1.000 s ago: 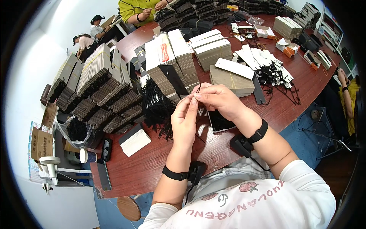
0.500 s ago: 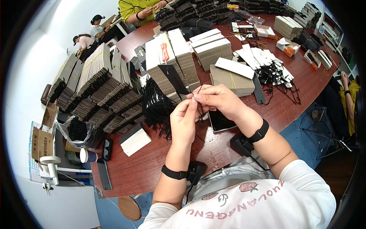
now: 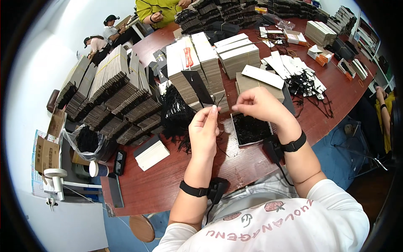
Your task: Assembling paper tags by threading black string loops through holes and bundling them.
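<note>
My left hand [image 3: 204, 126] is closed in a pinch on the lower end of a black hang tag [image 3: 197, 86], where thin black cord sticks out. The tag stands up from the fingertips in front of the tall stacks of card. My right hand [image 3: 262, 107] is apart from it to the right, thumb and fingertips drawn together; anything between them is too small to make out. Below that hand lies a shallow white-rimmed box [image 3: 251, 131] filled with small black pieces. A bunch of black cords [image 3: 174, 111] hangs left of the tag.
Tall stacks of tags [image 3: 111, 77] stand at the left, and card stacks [image 3: 201, 63] in the middle with a red-handled tool [image 3: 187, 56] on top. Loose white tags with black cords [image 3: 304, 82] lie at the right. A small white stack [image 3: 152, 156] sits near left. Other people work beyond.
My right hand has let go near the tag's end and moved right, over the box. The left hand keeps its pinch on the tag. The view has shifted slightly.
</note>
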A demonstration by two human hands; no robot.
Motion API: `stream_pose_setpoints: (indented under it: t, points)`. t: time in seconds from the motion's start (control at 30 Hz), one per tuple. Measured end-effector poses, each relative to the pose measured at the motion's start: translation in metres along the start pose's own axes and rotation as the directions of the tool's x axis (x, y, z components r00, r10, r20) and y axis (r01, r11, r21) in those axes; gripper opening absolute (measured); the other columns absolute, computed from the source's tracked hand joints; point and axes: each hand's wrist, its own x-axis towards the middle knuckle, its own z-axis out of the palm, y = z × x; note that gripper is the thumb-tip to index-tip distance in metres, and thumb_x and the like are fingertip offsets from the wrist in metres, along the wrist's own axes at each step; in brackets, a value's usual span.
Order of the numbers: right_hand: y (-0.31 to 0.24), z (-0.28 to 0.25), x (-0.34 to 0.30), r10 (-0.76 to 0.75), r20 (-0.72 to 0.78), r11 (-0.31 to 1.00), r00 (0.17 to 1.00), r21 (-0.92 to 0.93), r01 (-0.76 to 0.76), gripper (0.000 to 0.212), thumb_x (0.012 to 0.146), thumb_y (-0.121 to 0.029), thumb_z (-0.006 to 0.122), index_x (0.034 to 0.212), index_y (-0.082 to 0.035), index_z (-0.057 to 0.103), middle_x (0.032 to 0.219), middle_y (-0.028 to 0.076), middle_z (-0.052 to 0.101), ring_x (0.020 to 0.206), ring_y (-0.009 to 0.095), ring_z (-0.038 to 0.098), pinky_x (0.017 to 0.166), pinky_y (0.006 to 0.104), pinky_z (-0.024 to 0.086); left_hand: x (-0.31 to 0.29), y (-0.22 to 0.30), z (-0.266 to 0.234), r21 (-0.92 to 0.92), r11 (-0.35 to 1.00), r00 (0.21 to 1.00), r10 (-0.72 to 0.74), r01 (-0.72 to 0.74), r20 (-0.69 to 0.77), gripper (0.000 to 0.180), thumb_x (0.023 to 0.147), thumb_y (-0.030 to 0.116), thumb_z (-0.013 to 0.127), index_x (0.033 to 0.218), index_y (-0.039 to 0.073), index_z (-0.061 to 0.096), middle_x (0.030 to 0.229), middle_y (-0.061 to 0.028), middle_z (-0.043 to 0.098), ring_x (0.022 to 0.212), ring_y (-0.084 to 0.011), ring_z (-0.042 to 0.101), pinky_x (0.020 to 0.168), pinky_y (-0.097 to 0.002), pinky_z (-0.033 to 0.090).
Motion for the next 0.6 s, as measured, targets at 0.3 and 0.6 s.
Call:
stream_pose_setpoints:
  t: [0.3,0.6]
  points:
    - [0.008,0.016,-0.002,0.044,0.263,0.853,0.964,-0.512,0.101,0.011,0.065,-0.014,0.074,0.074,-0.009,0.071,0.073,0.012,0.066,0.075,0.029,0.064,0.067,0.0377,0.05,0.001,-0.002,-0.001,0.038,0.999,0.999,0.008,-0.006,-0.044,0.018,0.092,0.017,0.057,0.093,0.0,0.062,0.057,0.009,0.036,0.047,-0.001,0.026,0.042,-0.0191,0.02]
    - [-0.002,-0.002,-0.001,0.061,-0.071,0.887,0.996,0.461,-0.021,0.01,0.076,-0.007,0.07,0.078,0.0,0.064,0.069,0.005,0.066,0.057,0.011,0.062,0.048,0.0212,0.045,0.0,-0.003,0.001,0.042,0.999,1.0,-0.025,0.024,0.009,0.017,0.092,0.017,0.056,0.092,0.0,0.061,0.056,0.0094,0.035,0.047,-0.0006,0.025,0.042,-0.0189,0.021]
